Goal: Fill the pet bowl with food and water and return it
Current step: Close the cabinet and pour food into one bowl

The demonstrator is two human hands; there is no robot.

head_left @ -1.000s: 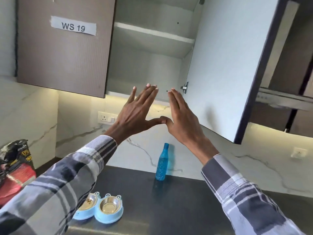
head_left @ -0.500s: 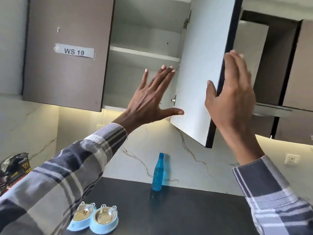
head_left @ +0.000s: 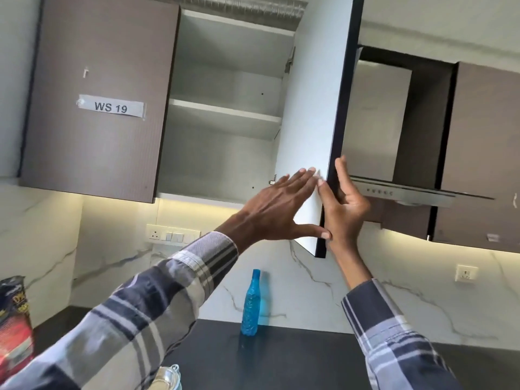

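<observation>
The upper cabinet's white-faced door (head_left: 306, 108) stands open, edge toward me. My left hand (head_left: 278, 212) lies flat and open against the door's inner face, near its lower corner. My right hand (head_left: 346, 209) curls around the door's dark outer edge and grips it. Below, a blue water bottle (head_left: 251, 308) stands upright on the black counter (head_left: 281, 358) by the marble wall. Only a sliver of the pet bowl (head_left: 169, 375) shows at the bottom edge, behind my left sleeve. A red and black pet food bag (head_left: 14, 327) stands at the far left.
Inside the open cabinet is a white shelf (head_left: 225, 111). To its left is a closed brown door labelled WS 19 (head_left: 95, 108). A range hood (head_left: 402, 192) juts out right of the open door. Wall sockets (head_left: 173, 236) sit on the marble backsplash.
My right hand has come in from the right and closed on the door's edge. My left hand has shifted right onto the door's inner face. The view has tilted up, so the bowl is nearly out of frame.
</observation>
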